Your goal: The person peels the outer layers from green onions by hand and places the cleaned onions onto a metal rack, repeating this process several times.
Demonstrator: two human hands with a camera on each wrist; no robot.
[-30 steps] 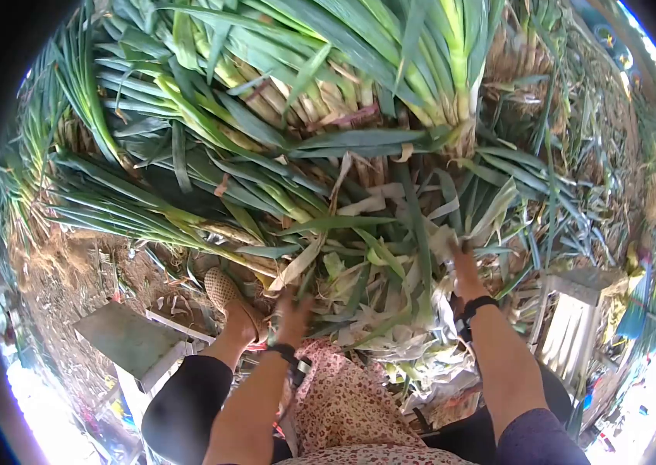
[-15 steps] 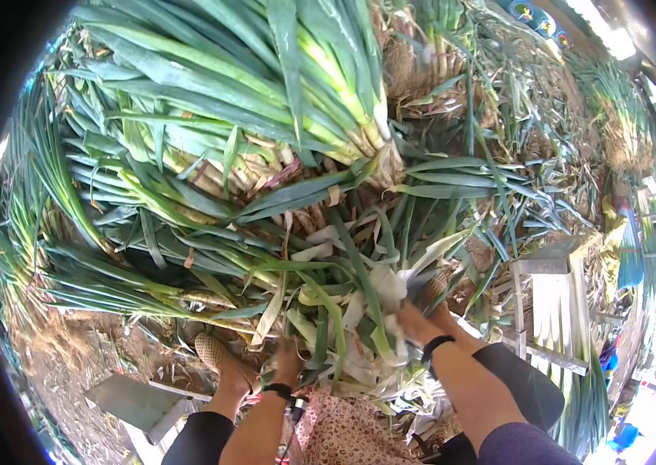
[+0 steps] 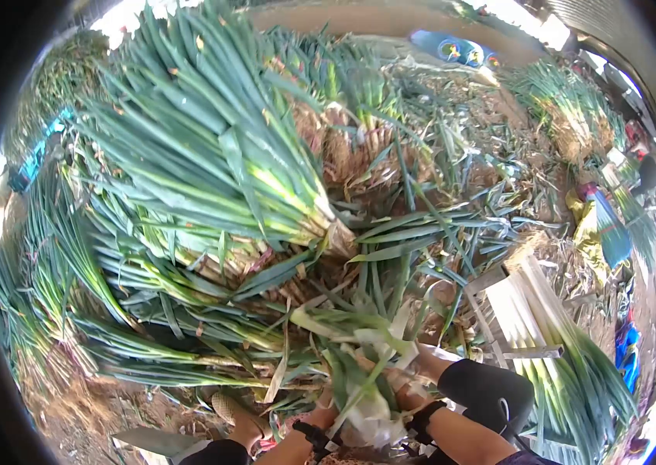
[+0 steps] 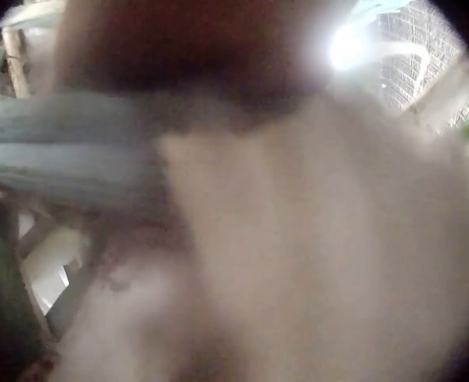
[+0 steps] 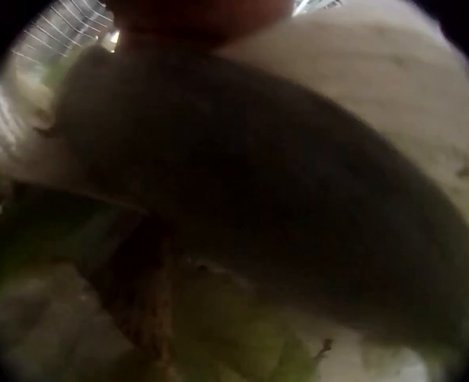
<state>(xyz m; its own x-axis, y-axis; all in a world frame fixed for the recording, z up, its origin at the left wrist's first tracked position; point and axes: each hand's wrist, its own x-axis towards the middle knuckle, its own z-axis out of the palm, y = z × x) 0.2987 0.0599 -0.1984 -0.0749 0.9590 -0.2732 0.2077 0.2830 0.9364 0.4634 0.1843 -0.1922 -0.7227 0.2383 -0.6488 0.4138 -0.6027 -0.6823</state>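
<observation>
A loose armful of stripped green onion leaves (image 3: 363, 376), green blades mixed with pale papery skins, is bunched between my two hands above my lap. My left hand (image 3: 323, 411) holds it from the left, its fingers mostly hidden by the leaves. From the right side, my right hand (image 3: 404, 391) grips the same armful, the fingers partly covered. Close to the lens in the left wrist view are a grey-green blade (image 4: 67, 151) and a blurred pale leaf (image 4: 298, 247). The right wrist view has a dark leaf (image 5: 258, 175) across it, under part of my hand (image 5: 202, 20).
A large heap of long green onions (image 3: 212, 170) lies ahead and to the left. On my right, cleaned green onions (image 3: 545, 333) rest across a low metal stand (image 3: 491, 287). A metal seat (image 3: 159, 440) is at lower left. Leaf scraps (image 3: 452, 178) litter the ground beyond.
My hands have come together and drawn the loose leaves up and toward my body. The head view has tilted up, showing more ground ahead.
</observation>
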